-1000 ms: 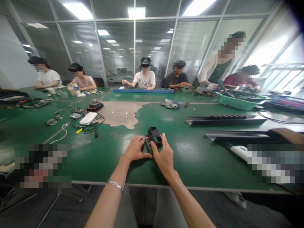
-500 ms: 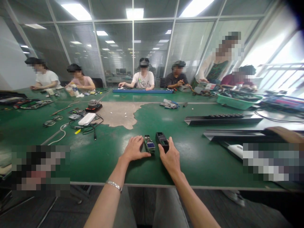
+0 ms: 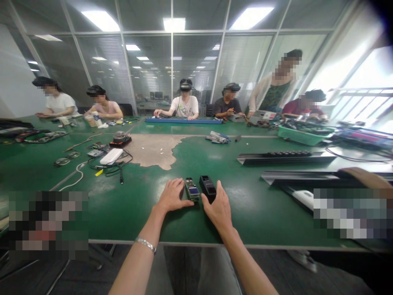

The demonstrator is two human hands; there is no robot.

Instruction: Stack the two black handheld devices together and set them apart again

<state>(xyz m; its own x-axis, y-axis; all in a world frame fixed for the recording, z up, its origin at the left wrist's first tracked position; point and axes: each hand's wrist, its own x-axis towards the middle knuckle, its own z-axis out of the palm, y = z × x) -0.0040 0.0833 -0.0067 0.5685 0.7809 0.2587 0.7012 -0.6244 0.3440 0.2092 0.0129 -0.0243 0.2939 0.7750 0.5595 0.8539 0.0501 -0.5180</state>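
Observation:
In front of me on the green table lies a small green circuit board [image 3: 192, 190] with a little display on it. My left hand [image 3: 170, 195] rests at its left side, open, the thumb stretched out by the board's near end. Something dark shows between that hand's fingers and the board; I cannot make out what it is. To the right of the board lies a black plastic housing [image 3: 208, 187] with cut-out windows. My right hand [image 3: 219, 207] is open around its near end, thumb on the left and fingers on the right.
A white device with black cables [image 3: 111, 156] and a speaker-like part [image 3: 120, 139] lie left of a bare patch. Gloves [image 3: 217, 137], long black metal profiles [image 3: 282, 158] and a green basket [image 3: 302, 136] are to the right. Several people sit around the table; one person stands.
My right hand has loosened from the black housing, its fingers now further apart from it. The left hand and the circuit board have kept their places.

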